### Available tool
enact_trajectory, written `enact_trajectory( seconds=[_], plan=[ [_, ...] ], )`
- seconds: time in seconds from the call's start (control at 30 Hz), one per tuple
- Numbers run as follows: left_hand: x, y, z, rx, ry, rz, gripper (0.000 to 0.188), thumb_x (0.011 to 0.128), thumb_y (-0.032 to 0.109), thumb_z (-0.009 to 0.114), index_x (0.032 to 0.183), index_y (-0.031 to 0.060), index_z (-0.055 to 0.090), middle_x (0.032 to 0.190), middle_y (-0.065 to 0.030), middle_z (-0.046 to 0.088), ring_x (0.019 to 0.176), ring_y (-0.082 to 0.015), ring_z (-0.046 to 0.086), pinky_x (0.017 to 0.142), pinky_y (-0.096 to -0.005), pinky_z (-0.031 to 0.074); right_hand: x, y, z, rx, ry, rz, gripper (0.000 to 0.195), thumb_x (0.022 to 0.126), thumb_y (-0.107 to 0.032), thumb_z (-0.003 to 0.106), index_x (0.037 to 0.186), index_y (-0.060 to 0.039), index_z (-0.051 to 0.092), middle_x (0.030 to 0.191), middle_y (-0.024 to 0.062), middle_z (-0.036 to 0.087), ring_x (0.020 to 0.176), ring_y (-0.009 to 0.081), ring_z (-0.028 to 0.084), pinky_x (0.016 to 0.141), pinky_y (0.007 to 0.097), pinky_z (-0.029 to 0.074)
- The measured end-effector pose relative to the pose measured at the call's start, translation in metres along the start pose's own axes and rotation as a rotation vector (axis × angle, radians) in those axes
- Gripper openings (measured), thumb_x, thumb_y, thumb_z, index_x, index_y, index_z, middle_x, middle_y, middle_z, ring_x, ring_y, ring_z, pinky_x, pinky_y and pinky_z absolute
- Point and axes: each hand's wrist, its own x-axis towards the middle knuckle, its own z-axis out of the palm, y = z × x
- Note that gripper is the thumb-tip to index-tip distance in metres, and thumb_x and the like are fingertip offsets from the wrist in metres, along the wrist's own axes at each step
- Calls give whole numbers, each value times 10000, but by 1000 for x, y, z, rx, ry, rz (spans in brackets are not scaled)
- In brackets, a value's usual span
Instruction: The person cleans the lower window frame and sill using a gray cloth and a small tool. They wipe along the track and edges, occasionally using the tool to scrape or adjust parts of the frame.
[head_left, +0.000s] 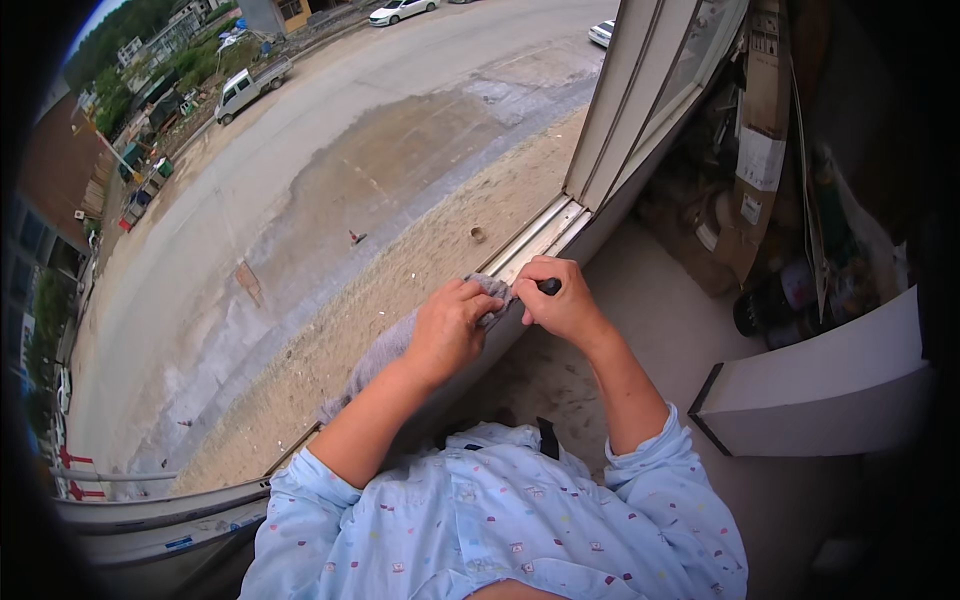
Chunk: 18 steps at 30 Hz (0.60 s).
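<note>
Over the open window's metal sill track (534, 237), my two hands are close together. My left hand (448, 330) pinches a grey cloth (491, 288); more of the cloth (386, 349) drapes along the sill beneath my forearm. In the fist of my right hand (559, 298) is a tool with a black handle (550, 286). The handle's rounded end sticks out by the thumb. The tool's working end is hidden at the cloth, so its kind cannot be told.
The sliding window sash (622, 105) stands at the track's far end. Beyond the sill is a drop to a road with a parked white truck (244, 94). Indoors at right are a cardboard box (761, 165), a dark bottle (780, 300) and a white panel-like object (817, 382).
</note>
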Motion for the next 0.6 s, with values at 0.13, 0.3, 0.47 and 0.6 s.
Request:
enact_trajectory(
  seconds=[0.13, 0.3, 0.47, 0.6],
  plan=[
    [-11, -4, -5, 13, -27, -49, 382, 633, -80, 698, 975, 82, 751, 950, -82, 688, 932, -319, 626, 791, -404, 539, -3, 5, 3, 44, -23, -3, 193, 886, -43, 570, 749, 49, 671, 734, 95, 643, 514, 162, 657, 466, 274, 497],
    [-34, -2, -22, 32, -50, -98, 369, 634, -79, 690, 958, 86, 754, 940, -79, 688, 920, -314, 624, 785, -404, 539, -10, -2, 16, 43, -126, 56, 210, 896, -38, 544, 774, 50, 690, 776, 94, 653, 526, 139, 655, 471, 263, 500],
    [-71, 1, -48, 26, -71, -153, 324, 642, -51, 677, 919, 100, 750, 912, -63, 677, 903, -302, 618, 759, -404, 535, -23, -3, 45, 168, -204, 163, 225, 904, -34, 528, 774, 54, 688, 789, 93, 646, 531, 140, 664, 456, 255, 495],
    [-108, 14, -81, 54, -125, -285, 309, 641, -41, 677, 903, 106, 751, 896, -61, 673, 899, -297, 627, 747, -401, 533, -41, -9, 82, 262, -312, 126, 223, 914, -29, 522, 785, 61, 681, 796, 92, 630, 536, 134, 666, 462, 241, 499]
  ],
)
